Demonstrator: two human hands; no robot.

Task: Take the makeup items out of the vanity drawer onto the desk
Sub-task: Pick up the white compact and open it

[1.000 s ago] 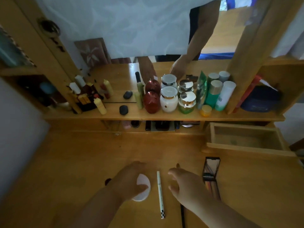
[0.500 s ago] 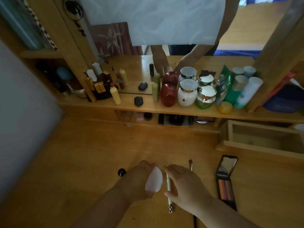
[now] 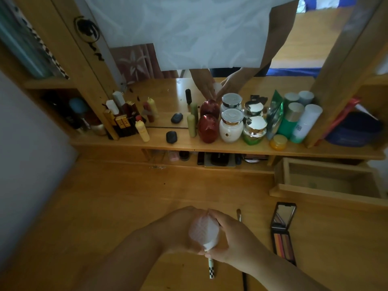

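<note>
While both hands meet above the wooden desk [image 3: 105, 206], a white, blurred compact-like item [image 3: 203, 231] sits between them, lifted off the surface. The left hand [image 3: 178, 229] cups it from the left with curled fingers; the right hand [image 3: 228, 238] wraps its fingers around the right side and lower end. Motion blur makes the item's exact shape hard to read; it may be a case being opened. Beneath the hands lies a slim white pen-like pencil [image 3: 211, 268] with a checkered tip, and a thin brush [image 3: 238, 214] shows just beside the right hand. An open eyeshadow palette [image 3: 282, 232], mirror up, rests on the desk to the right. Beyond it the vanity drawer [image 3: 327, 190] stands pulled out. On the shelf above, a red jar [image 3: 207, 129], a white jar [image 3: 231, 129] and a green jar [image 3: 254, 133] line up before the mirror [image 3: 294, 49].
</note>
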